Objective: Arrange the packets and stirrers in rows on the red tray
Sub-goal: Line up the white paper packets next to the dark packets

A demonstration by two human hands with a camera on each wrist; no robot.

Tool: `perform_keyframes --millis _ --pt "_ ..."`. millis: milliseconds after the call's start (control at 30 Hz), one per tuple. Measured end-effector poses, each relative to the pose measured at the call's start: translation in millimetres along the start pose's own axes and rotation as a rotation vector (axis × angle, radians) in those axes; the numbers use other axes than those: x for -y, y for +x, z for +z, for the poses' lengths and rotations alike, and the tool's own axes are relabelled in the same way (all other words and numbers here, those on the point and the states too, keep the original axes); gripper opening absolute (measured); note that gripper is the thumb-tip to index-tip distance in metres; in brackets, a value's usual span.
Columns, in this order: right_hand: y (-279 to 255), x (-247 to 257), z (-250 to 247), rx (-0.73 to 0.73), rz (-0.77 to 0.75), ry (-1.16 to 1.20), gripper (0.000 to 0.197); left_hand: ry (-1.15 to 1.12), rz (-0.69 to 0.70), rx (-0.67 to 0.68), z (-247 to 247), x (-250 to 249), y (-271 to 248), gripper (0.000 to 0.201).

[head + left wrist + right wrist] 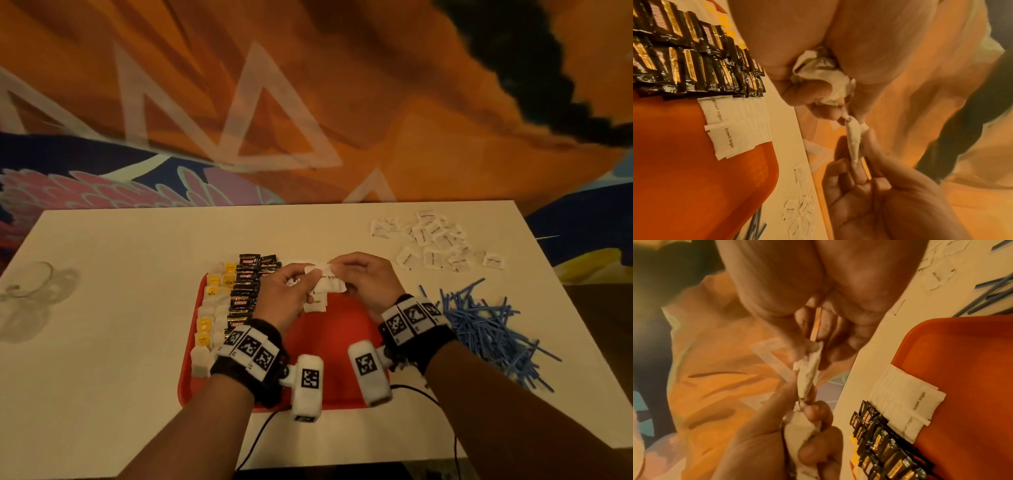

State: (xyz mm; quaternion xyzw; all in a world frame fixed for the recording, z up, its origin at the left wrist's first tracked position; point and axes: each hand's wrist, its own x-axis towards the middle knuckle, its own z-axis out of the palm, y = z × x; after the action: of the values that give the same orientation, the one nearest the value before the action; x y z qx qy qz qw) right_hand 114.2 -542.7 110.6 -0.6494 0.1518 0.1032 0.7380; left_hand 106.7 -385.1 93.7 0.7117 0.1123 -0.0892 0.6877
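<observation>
My left hand (301,282) grips a small bunch of white sugar packets (818,73) above the far part of the red tray (329,346). One white packet (325,274) spans between both hands, and my right hand (346,270) pinches its other end (854,141). On the tray lie rows of yellow and white tea packets (214,301), black coffee packets (245,287) and a short row of brown sugar packets (729,123). Loose sugar packets (435,240) are piled at the table's back right. Blue stirrers (489,325) are heaped right of the tray.
A clear glass (30,291) stands at the table's left edge. Black cables (421,394) run from the wrist cameras over the table's front edge. A painted wall rises behind the white table (137,342).
</observation>
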Motion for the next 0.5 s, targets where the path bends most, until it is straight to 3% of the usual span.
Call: perform_keyframes --millis 167,367,500 --pt "-7 2 -1 0.000 0.165 0.249 0.012 -0.025 0.006 -0.039 5 3 0 0.004" --pt "-8 -7 -2 0.112 0.091 -0.017 0.010 -0.124 -0.083 -0.068 0 4 2 0.012" --pt "-8 -11 4 0.088 0.087 0.007 0.014 -0.118 -0.105 -0.166 -1 6 0 0.028"
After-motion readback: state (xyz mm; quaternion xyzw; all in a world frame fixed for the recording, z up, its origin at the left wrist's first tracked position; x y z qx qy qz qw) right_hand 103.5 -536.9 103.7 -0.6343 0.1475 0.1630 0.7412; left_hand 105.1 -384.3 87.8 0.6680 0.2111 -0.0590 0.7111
